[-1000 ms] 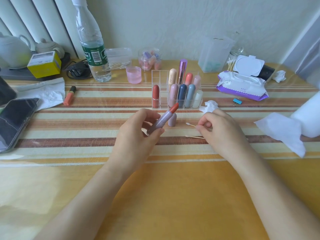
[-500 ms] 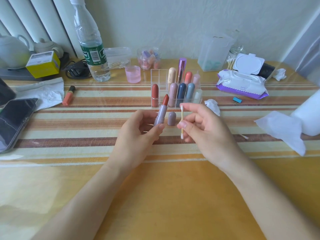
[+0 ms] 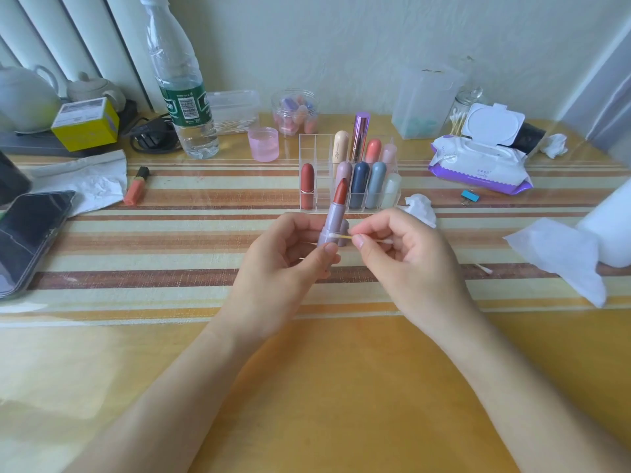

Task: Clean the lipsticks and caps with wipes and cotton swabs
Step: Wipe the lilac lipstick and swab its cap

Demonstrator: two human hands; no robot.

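While my left hand (image 3: 283, 264) grips the lipstick (image 3: 333, 220) upright, the cotton swab (image 3: 341, 236) meets its casing.
My right hand (image 3: 406, 254) pinches the swab level, tip against the tube's lower right side.

The lipstick (image 3: 334, 216) stands upright in the fingers (image 3: 329, 248) of the left hand (image 3: 273, 264); the cotton swab (image 3: 341, 236), pinched by the right hand (image 3: 406, 254), meets its barrel from the right; the organiser (image 3: 314, 148) stands just behind the fingers; wipes pack (image 3: 478, 165) behind right; phone (image 3: 30, 233) well left.
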